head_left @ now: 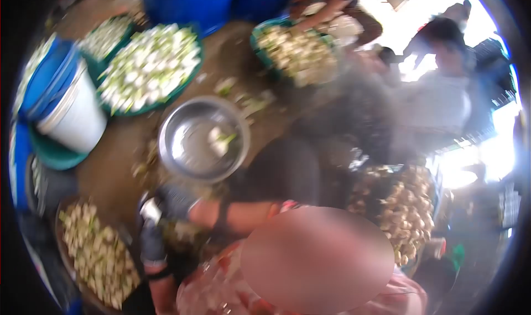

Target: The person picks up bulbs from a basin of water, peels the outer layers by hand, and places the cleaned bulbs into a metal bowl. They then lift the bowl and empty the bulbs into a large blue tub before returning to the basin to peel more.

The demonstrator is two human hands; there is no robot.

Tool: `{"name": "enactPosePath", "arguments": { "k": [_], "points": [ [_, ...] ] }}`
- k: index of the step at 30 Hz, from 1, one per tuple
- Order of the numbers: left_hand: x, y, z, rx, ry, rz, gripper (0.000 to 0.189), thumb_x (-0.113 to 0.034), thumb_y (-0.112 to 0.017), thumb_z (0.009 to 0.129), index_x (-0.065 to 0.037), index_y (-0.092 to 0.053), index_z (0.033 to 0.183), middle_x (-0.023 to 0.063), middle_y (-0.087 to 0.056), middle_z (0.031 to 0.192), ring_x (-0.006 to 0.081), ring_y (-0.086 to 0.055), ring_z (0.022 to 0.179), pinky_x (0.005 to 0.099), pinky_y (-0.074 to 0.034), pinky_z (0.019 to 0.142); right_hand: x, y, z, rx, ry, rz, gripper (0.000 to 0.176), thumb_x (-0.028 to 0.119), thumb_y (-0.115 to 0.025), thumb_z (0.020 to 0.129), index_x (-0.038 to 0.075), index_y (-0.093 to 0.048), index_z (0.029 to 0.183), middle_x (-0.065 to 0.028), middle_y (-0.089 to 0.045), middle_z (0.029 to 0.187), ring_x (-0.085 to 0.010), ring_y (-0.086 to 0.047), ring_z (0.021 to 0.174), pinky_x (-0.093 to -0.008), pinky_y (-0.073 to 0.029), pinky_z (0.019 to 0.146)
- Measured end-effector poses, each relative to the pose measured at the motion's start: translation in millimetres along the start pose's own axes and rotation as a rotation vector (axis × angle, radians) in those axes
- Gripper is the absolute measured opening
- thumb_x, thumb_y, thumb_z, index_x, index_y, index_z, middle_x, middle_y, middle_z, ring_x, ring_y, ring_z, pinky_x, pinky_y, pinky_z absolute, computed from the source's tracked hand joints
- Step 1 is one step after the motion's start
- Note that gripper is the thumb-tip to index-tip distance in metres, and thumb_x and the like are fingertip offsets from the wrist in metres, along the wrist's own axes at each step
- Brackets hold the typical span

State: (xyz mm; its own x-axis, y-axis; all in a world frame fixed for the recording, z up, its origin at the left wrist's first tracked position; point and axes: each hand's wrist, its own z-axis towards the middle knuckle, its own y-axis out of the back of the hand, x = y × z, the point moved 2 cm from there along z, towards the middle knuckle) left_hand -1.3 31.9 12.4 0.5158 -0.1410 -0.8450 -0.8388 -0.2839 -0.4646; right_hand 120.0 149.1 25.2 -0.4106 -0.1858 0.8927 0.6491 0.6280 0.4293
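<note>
My left hand (151, 240), in a dark grey glove with a black band at the wrist, is closed around a white peeled bulb (150, 210). Close against it, my right hand (176, 201), gloved the same way, is curled beside the bulb. Motion blur hides what its fingers hold, if anything. Just beyond both hands a steel bowl (166, 159) rests on the brown floor, with a pale green-tipped bulb (219, 140) inside. Left of my arms lies a wide basket of greenish-white bulbs (99, 254).
Green baskets hold white bulbs (152, 66) and yellowish bulbs (298, 52); another person's hands (321, 8) reach over the latter. Buckets (74, 113) stand left, blue drums (188, 5) behind. A pile of bulbs (406, 218) lies right. Another person (437, 94) is at upper right. Peelings litter the floor.
</note>
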Motion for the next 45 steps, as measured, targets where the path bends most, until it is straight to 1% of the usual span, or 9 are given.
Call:
{"name": "enactPosePath", "arguments": {
  "k": [6, 10, 18, 23, 31, 33, 36, 41, 45],
  "points": [
    [7, 23, 12, 0.038, -0.271, 0.583, 0.063, -0.037, -0.049, 0.1, 0.0, -0.029, 0.148, 0.0126, -0.046, 0.137, 0.0204, -0.045, 0.125, 0.0327, -0.037, 0.106, -24, -11, 5, 0.206, 0.229, 0.562, 0.012, 0.007, -0.06, 0.093, 0.005, -0.061, 0.105, -0.0076, -0.063, 0.096, -0.0158, -0.06, 0.09, -0.0313, -0.049, 0.085],
    [-16, -11, -1, -0.012, -0.213, 0.672, 0.071, -0.022, -0.06, 0.09, 0.0, -0.027, 0.149, 0.013, -0.04, 0.143, 0.0235, -0.039, 0.132, 0.0359, -0.03, 0.112, -30, -13, 10, 0.116, 0.198, 0.145, 0.022, 0.021, -0.062, 0.094, -0.001, -0.063, 0.098, -0.0059, -0.066, 0.088, -0.0143, -0.058, 0.079, -0.0302, -0.049, 0.076],
    [-17, 15, -13, -0.056, -0.421, 0.758, 0.076, -0.012, -0.062, 0.083, -0.001, -0.025, 0.149, 0.0128, -0.036, 0.145, 0.0237, -0.035, 0.135, 0.0363, -0.028, 0.113, 7, -17, 4, 0.415, -0.284, 0.542, 0.044, 0.037, -0.059, 0.097, -0.003, -0.063, 0.113, -0.0073, -0.069, 0.099, -0.015, -0.061, 0.089, -0.0283, -0.049, 0.082],
    [-4, 32, -14, -0.101, -0.116, 0.607, 0.064, -0.02, -0.065, 0.087, -0.001, -0.037, 0.141, 0.0176, -0.049, 0.132, 0.024, -0.052, 0.117, 0.0345, -0.043, 0.1, 8, -28, -3, 0.031, 0.356, -0.054, 0.027, 0.026, -0.063, 0.093, -0.001, -0.061, 0.09, -0.0218, -0.062, 0.079, -0.0387, -0.06, 0.075, -0.0423, -0.048, 0.069],
    [-14, 15, -22, -0.239, -0.518, 0.981, 0.062, -0.004, -0.066, 0.084, 0.001, -0.039, 0.14, 0.0176, -0.052, 0.134, 0.0255, -0.053, 0.123, 0.0355, -0.043, 0.104, -20, -33, 12, 0.014, -0.122, 0.569, 0.039, 0.037, -0.057, 0.097, -0.001, -0.063, 0.098, -0.0146, -0.065, 0.086, -0.0248, -0.058, 0.077, -0.0359, -0.048, 0.074],
    [-19, 18, -20, -0.291, -0.527, 1.017, 0.063, 0.001, -0.061, 0.085, 0.0, -0.037, 0.143, 0.0167, -0.05, 0.137, 0.026, -0.051, 0.125, 0.0354, -0.042, 0.106, -7, -31, 7, 0.289, -0.218, 0.481, 0.039, 0.037, -0.054, 0.098, 0.0, -0.064, 0.101, -0.0117, -0.066, 0.085, -0.0214, -0.061, 0.078, -0.0341, -0.049, 0.073],
    [-4, 30, -8, -0.28, -0.457, 0.865, 0.058, -0.003, -0.057, 0.089, -0.001, -0.037, 0.144, 0.0152, -0.05, 0.138, 0.0259, -0.05, 0.126, 0.0347, -0.041, 0.106, -3, -23, 4, 0.389, 0.042, -0.018, 0.037, 0.036, -0.05, 0.101, 0.002, -0.065, 0.103, -0.0061, -0.067, 0.08, -0.0154, -0.063, 0.069, -0.0295, -0.049, 0.066],
    [56, 59, 13, -0.24, -0.123, -0.413, 0.033, -0.022, -0.056, 0.095, -0.004, -0.052, 0.123, 0.0061, -0.061, 0.103, 0.0171, -0.061, 0.091, 0.0321, -0.052, 0.077, -41, -44, 8, 0.581, -0.533, 0.806, 0.027, 0.03, -0.055, 0.099, 0.005, -0.066, 0.101, -0.0093, -0.064, 0.075, -0.0122, -0.052, 0.051, -0.0284, -0.049, 0.057],
    [48, 64, 45, -0.448, 0.045, -0.43, 0.014, -0.019, -0.062, 0.091, -0.009, -0.061, 0.101, 0.0028, -0.061, 0.083, 0.0165, -0.06, 0.072, 0.0314, -0.051, 0.059, -38, -42, 6, 0.891, 0.205, 0.029, 0.045, 0.045, -0.052, 0.095, 0.004, -0.069, 0.101, -0.016, -0.068, 0.091, -0.0172, -0.064, 0.083, -0.0323, -0.051, 0.076]
  ]
}}
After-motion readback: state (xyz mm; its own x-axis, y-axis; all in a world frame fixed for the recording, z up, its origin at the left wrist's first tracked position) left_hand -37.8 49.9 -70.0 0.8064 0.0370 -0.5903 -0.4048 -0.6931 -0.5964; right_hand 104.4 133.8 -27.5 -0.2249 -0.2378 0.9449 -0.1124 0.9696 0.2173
